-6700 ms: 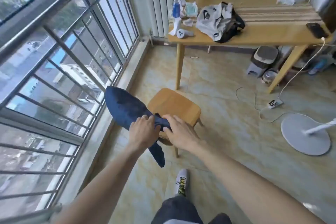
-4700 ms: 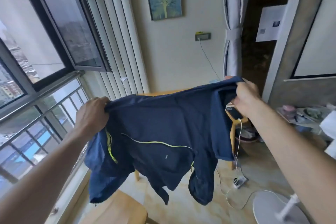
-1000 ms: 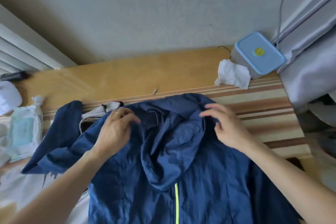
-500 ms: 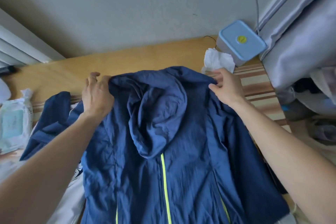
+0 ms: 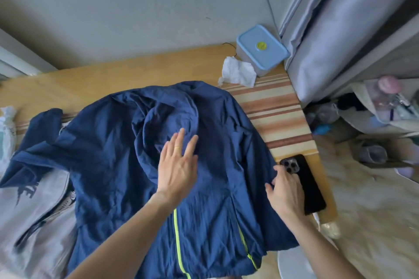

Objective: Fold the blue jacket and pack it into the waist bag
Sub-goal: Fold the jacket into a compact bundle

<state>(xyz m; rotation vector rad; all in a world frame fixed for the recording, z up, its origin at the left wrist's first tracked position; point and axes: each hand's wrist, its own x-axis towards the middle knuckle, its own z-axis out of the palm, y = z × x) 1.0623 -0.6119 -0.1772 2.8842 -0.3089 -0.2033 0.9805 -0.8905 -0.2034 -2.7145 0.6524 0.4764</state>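
The blue jacket (image 5: pixel 113 165) lies spread front-up on the wooden table (image 5: pixel 90 84), hood folded down over the chest, yellow-green zip running toward me. My left hand (image 5: pixel 179 165) rests flat on the hood with its fingers apart. My right hand (image 5: pixel 285 192) sits at the jacket's right edge, fingers curled against the fabric, partly over a black phone (image 5: pixel 310 188). Whether it grips the cloth is unclear. The grey waist bag (image 5: pixel 34 210) lies at the left, partly under the jacket's left sleeve.
A striped mat (image 5: pixel 276 115) covers the table's right end. A blue-lidded box (image 5: pixel 261 47) and a crumpled tissue (image 5: pixel 238 72) sit at the back right corner by the curtain (image 5: pixel 328 29). A wipes pack (image 5: pixel 6 129) lies far left. A fan base (image 5: pixel 292 265) stands below the table.
Both hands have left the jacket's shoulders. My left hand came down flat onto the hood; my right hand moved to the right edge by the phone. The view tilted down.
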